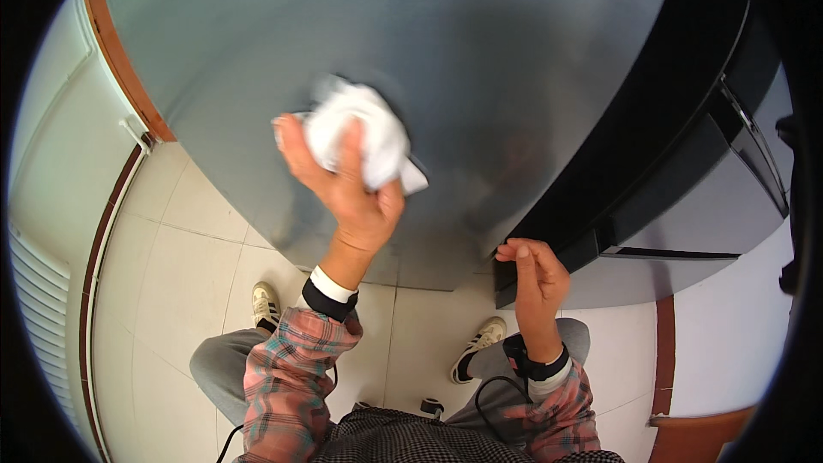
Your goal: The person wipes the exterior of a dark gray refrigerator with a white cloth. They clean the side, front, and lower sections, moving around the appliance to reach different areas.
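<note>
My left hand [357,196] grips a crumpled white cloth [360,132] against the broad grey side panel [411,26] of what looks like a refrigerator. The cloth and fingertips are blurred, and one folded corner sticks out on the right. My right hand [539,276] is at the lower front edge of the appliance, beside the black strip [617,135] between panel and doors. Its fingers are loosely bent with nothing seen in them. Whether the fingertips touch the edge cannot be told.
Grey appliance doors [701,199] with recessed handles curve away on the right. A white louvred radiator or vent [38,321] and an orange-brown door frame [122,51] are on the left. Below are pale floor tiles [180,257], my shoes [479,347], a caster [432,406] and dark cables [482,392].
</note>
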`<state>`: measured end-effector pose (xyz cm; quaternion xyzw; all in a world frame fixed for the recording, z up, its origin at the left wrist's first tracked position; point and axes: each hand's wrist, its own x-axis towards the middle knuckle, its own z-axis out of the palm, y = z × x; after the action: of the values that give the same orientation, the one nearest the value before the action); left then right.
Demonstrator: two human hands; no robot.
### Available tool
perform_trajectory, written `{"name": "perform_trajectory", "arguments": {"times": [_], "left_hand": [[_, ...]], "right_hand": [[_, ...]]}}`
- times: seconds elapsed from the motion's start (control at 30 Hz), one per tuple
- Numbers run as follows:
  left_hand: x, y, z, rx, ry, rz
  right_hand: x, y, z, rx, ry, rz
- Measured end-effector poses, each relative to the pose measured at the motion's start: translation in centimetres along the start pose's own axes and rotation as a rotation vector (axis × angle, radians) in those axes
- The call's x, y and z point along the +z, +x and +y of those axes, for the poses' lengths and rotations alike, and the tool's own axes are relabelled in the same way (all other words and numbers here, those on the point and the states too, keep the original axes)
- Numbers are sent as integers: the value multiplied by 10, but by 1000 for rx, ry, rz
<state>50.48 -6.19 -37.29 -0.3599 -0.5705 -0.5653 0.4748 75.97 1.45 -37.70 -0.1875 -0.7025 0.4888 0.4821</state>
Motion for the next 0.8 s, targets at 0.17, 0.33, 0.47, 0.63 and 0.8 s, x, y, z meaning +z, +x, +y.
{"name": "perform_trajectory", "arguments": {"times": [0.17, 0.33, 0.47, 0.63, 0.8], "left_hand": [[-3, -68, 27, 252, 104, -302], [-25, -175, 38, 466, 201, -784], [-15, -132, 60, 423, 97, -801], [34, -15, 87, 28, 156, -150], [35, -70, 100, 251, 132, -365]], "right_hand": [[-16, 10, 0, -11, 93, 56], [-30, 13, -2, 109, 253, 48], [-43, 18, 6, -6, 226, 78], [-59, 29, 24, 70, 347, 177], [-57, 32, 43, 53, 386, 169]]}}
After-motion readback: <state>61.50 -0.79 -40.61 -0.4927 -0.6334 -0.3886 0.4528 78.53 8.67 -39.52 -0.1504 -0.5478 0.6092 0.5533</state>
